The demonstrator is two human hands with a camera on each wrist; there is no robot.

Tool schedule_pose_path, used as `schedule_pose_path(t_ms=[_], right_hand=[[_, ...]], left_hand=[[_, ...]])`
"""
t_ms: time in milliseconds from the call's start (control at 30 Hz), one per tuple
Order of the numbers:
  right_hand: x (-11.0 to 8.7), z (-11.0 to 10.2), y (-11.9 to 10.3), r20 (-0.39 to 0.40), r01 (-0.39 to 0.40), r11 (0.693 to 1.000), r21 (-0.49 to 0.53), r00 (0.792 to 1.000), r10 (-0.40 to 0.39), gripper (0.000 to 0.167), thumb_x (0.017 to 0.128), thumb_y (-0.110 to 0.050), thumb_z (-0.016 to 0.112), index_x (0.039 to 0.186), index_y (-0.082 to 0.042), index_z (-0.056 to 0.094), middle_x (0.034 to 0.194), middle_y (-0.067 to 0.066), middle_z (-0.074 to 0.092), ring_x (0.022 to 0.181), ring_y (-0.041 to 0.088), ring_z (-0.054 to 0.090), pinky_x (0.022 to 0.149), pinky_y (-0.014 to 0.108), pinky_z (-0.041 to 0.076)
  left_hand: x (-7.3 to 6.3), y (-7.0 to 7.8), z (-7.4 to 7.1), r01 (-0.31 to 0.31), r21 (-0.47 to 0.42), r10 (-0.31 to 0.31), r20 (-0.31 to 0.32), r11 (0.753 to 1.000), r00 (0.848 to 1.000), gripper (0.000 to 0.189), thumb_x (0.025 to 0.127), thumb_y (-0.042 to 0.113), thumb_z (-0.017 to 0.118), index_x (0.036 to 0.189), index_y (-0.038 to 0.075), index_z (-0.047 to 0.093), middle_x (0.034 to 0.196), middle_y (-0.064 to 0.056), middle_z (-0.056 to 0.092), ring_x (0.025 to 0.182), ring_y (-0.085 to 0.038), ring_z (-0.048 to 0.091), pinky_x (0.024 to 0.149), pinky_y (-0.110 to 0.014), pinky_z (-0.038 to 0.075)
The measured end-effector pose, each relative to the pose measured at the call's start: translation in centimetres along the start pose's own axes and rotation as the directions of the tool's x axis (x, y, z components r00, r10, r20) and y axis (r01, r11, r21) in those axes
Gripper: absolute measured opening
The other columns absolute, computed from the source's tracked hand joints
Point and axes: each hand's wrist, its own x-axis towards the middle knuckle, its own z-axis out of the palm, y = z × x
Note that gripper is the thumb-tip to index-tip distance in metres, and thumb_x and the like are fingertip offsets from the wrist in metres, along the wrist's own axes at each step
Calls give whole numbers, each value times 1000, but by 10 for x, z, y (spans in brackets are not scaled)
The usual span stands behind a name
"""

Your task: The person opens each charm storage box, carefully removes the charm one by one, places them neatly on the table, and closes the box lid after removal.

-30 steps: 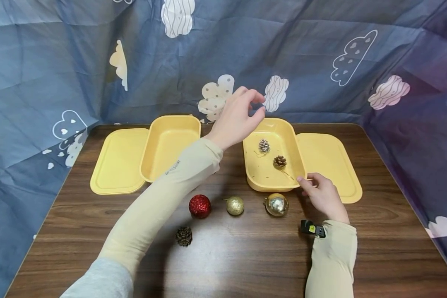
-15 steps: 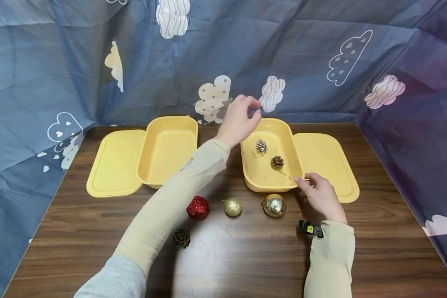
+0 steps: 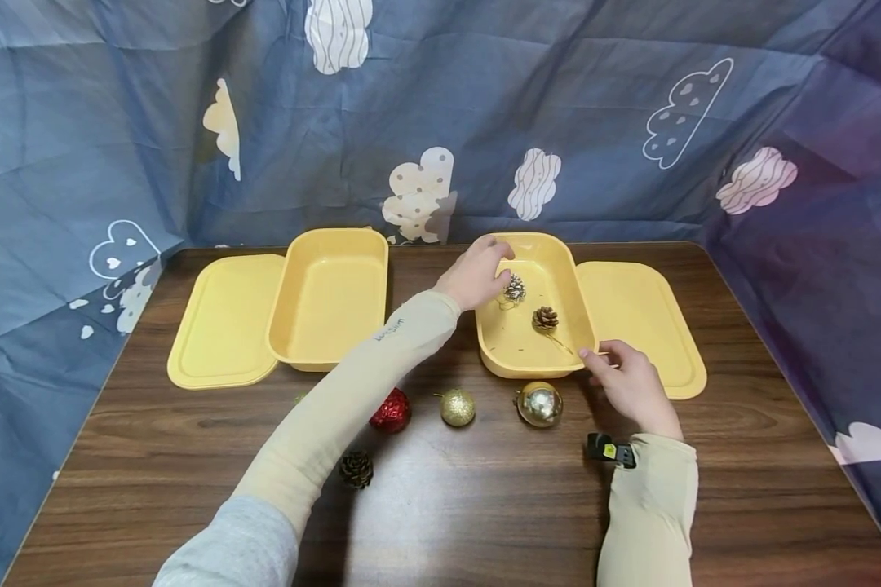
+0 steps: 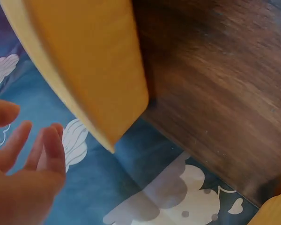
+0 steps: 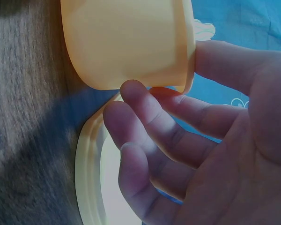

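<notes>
My left hand (image 3: 475,273) hovers over the left rim of the right-hand yellow box (image 3: 499,356), its fingers loosely bent. Nothing shows between those fingers (image 4: 51,145) in the left wrist view. Just beside its fingertips, a frosted pine cone (image 3: 515,289) lies inside that box. A brown pine cone (image 3: 546,319) with a gold string lies nearer the front of the box. At the front right corner, my right hand (image 3: 631,383) holds the rim. The right wrist view has the thumb on one side of the rim and fingers (image 5: 164,126) against the outer side.
Another yellow box (image 3: 328,306) stands to the left, with a lid (image 3: 223,322) beside it; a second lid (image 3: 642,322) lies far right. In front are a red glitter ball (image 3: 392,412), small gold ball (image 3: 458,407), shiny gold ball (image 3: 539,404) and dark pine cone (image 3: 356,469).
My left hand has come down from above the back of the right box to its left rim, near the frosted pine cone. The right hand keeps its hold on the corner.
</notes>
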Motion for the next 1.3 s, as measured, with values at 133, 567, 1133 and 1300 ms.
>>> schedule_pose_path(t_ms=[133,567,1133,1300], right_hand=[[0,0,0,-2,2,1000,2,1000,-2,55,99,-40,50,126,8,52,96,26,68,68,20,66,62,28,49],[1,0,-1,5,-3,1000,-1,1000,3,55,99,-40,50,126,8,52,96,24,68,70,21,66,63,28,48],[2,1,3,6,-13,1000,2,1000,13,55,98,-42,50,125,6,53,95,23,68,72,21,66,62,28,49],[0,-2,0,7,-19,1000,-2,1000,19,55,99,-41,50,125,7,53,96,24,68,73,21,66,62,28,49]], left_hand=[[3,2,10,-44,69,39,65,997,997,36,97,17,49,131,9,55,125,-10,52,100,-21,58,89,-29,50],[3,7,35,-147,370,32,300,917,953,44,97,17,49,141,17,43,144,-5,42,125,-23,50,104,-39,39],[5,11,49,-136,439,-21,334,888,942,49,98,20,46,146,20,37,156,0,29,125,-21,54,109,-44,35],[5,11,48,-165,403,39,303,900,952,32,99,22,47,131,18,51,134,0,46,110,-16,58,95,-38,44]])
